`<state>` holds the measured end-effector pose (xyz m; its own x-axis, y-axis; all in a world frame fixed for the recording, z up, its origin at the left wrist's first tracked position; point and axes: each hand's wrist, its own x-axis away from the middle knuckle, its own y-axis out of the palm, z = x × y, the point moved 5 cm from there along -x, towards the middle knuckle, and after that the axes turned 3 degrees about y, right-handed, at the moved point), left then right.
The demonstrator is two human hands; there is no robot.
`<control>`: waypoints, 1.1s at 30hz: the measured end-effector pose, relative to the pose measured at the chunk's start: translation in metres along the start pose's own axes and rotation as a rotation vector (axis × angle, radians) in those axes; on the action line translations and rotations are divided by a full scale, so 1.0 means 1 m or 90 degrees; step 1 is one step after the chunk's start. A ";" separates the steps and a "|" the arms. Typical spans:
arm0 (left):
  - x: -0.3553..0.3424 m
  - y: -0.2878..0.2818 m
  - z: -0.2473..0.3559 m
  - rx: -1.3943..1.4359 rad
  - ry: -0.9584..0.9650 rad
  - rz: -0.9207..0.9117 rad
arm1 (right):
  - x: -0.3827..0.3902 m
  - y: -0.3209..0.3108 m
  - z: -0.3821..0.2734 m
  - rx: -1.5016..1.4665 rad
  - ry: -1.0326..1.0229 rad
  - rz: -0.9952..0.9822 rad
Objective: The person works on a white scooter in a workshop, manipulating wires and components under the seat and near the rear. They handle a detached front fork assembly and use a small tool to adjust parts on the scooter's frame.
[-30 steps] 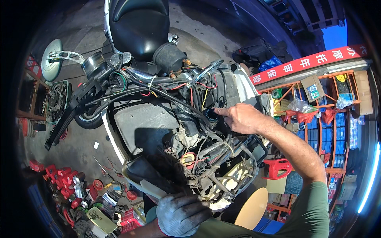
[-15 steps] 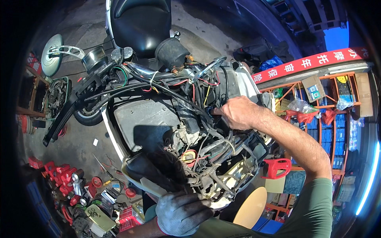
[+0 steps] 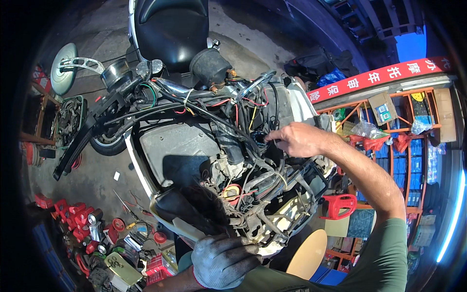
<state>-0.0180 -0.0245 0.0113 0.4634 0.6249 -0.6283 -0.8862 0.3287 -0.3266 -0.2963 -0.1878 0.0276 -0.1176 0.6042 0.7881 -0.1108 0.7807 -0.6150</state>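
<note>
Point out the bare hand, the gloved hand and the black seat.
Right hand (image 3: 299,140), head view, back of hand.
Left hand (image 3: 221,260), head view, gloved knuckles.
Seat (image 3: 170,24), head view, top surface.
</note>
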 end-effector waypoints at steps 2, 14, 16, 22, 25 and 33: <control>0.002 -0.001 0.002 -0.011 -0.001 0.014 | 0.012 -0.001 -0.004 -0.078 0.003 -0.018; 0.005 0.005 -0.005 0.025 -0.004 -0.087 | 0.025 0.037 -0.009 0.074 0.069 0.078; 0.002 0.000 0.000 -0.003 -0.013 -0.050 | 0.026 0.039 -0.013 0.085 0.065 0.054; -0.003 -0.003 0.003 -0.009 -0.006 -0.018 | 0.026 0.039 -0.007 0.026 0.039 0.115; 0.000 0.000 -0.001 0.005 -0.006 -0.044 | 0.026 0.037 -0.020 0.019 0.024 0.083; -0.004 -0.003 0.002 -0.018 -0.009 -0.008 | 0.028 0.032 -0.008 0.003 0.057 0.128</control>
<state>-0.0171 -0.0260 0.0163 0.4740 0.6311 -0.6140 -0.8800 0.3161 -0.3545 -0.2958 -0.1447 0.0296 -0.0491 0.7597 0.6484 -0.0991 0.6422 -0.7601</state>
